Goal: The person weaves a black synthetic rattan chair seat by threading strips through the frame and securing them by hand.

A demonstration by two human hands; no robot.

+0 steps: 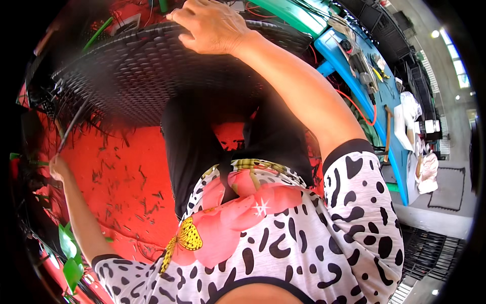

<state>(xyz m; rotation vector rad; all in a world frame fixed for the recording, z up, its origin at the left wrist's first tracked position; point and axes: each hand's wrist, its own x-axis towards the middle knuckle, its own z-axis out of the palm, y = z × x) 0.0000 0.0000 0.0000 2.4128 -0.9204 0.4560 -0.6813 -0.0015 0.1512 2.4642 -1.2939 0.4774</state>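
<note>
A large, curved black wicker piece (152, 66) woven from flat strips stands over my knees. My right hand (212, 25) lies at its upper edge, the fingers bent over the rim and the thumb on the near side. Off to the left, low beside the weave, my left hand (58, 167) is closed on a long dark weaving strip (74, 124) that runs up toward the wicker's left edge. Loose strip ends (50, 104) bristle from that edge, where the picture is blurred and dark.
Short dark scraps lie scattered over the red floor covering (116, 167). At the right stands a blue table (377, 93) with tools, an orange hose (362, 109) and white wrappings. A green surface (298, 17) adjoins it. Green leaves (71, 258) show at lower left.
</note>
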